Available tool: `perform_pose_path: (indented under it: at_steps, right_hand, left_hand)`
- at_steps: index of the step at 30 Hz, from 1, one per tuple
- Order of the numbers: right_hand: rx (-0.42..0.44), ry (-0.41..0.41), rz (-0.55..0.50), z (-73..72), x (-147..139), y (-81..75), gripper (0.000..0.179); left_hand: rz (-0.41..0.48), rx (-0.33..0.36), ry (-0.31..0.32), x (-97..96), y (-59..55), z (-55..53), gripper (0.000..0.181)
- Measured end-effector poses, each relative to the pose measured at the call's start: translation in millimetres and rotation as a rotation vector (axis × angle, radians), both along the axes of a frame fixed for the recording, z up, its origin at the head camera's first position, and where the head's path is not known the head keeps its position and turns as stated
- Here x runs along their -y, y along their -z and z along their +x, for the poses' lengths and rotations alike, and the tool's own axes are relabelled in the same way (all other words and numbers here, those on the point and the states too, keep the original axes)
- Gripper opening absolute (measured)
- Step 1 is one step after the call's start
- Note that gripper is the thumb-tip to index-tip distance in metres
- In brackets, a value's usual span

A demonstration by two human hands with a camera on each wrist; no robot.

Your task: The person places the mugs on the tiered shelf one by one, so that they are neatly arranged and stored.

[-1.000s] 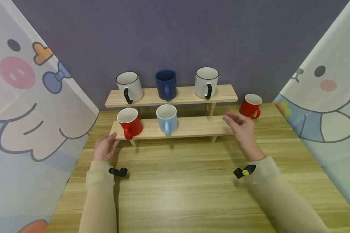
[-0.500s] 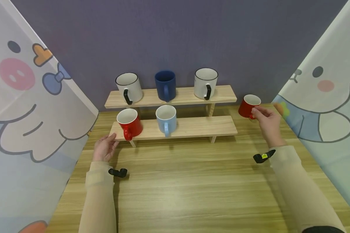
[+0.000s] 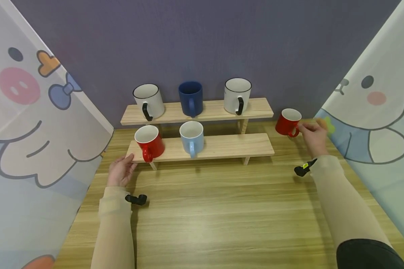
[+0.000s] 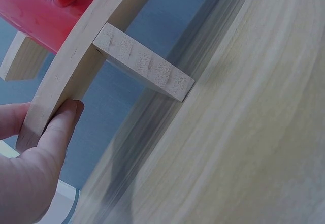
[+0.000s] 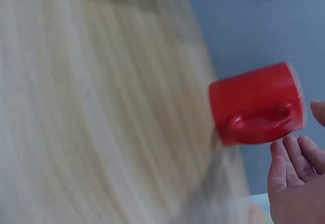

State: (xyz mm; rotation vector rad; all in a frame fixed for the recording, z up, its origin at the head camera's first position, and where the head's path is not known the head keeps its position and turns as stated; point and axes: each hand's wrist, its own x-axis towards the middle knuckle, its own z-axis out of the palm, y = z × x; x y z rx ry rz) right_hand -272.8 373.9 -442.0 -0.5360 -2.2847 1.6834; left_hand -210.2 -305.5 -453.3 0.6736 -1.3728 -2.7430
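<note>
My left hand (image 3: 120, 171) pinches the left end of the lower board of a wooden two-tier shelf (image 3: 235, 145). In the left wrist view the thumb lies on one face of the board (image 4: 76, 76) and the fingers (image 4: 58, 127) on the other. At the far right a red mug (image 3: 285, 125) stands on the table beside the shelf, its handle toward me. My right hand (image 3: 314, 138) is just right of that handle. The right wrist view has the fingers extended at the handle of the red mug (image 5: 249, 102), with the thumb apart from them.
On the lower board stand another red mug (image 3: 152, 145) and a light blue mug (image 3: 196, 142). The upper board (image 3: 213, 106) carries a white mug (image 3: 155, 102), a dark blue mug (image 3: 196, 101) and a second white mug (image 3: 232, 101). Behind is a grey-blue wall (image 3: 202, 41).
My right hand has moved right from the lower board's right end to the red mug, passing in front of its handle and shifting slightly right of it. The left hand has stayed put.
</note>
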Motion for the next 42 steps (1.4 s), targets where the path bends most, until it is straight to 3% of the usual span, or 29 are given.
perform_pose_path:
  at_steps: [8, 15, 21, 30, 42]
  right_hand:
    - [0.066, -0.103, 0.103, -15.3, -8.5, 16.7, 0.071]
    - [-0.025, -0.19, -0.068, -23.4, -7.2, 15.3, 0.048]
    - [-0.053, -0.251, -0.041, -21.3, -6.9, 14.1, 0.046]
    - [-0.086, -0.247, -0.276, -13.0, -5.6, 16.3, 0.028]
    - [-0.143, -0.2, -0.398, 0.8, 4.0, 8.7, 0.019]
  left_hand:
    - [-0.002, -0.004, 0.002, 1.0, 2.4, 0.0, 0.04]
    - [-0.006, 0.005, -0.002, 0.9, 2.2, -0.4, 0.045]
    - [0.0, -0.002, 0.009, 1.2, 1.8, -0.4, 0.031]
    - [-0.019, -0.004, 0.006, 0.0, 0.7, 0.1, 0.025]
    - [-0.009, -0.018, 0.008, 0.9, 1.4, 0.4, 0.037]
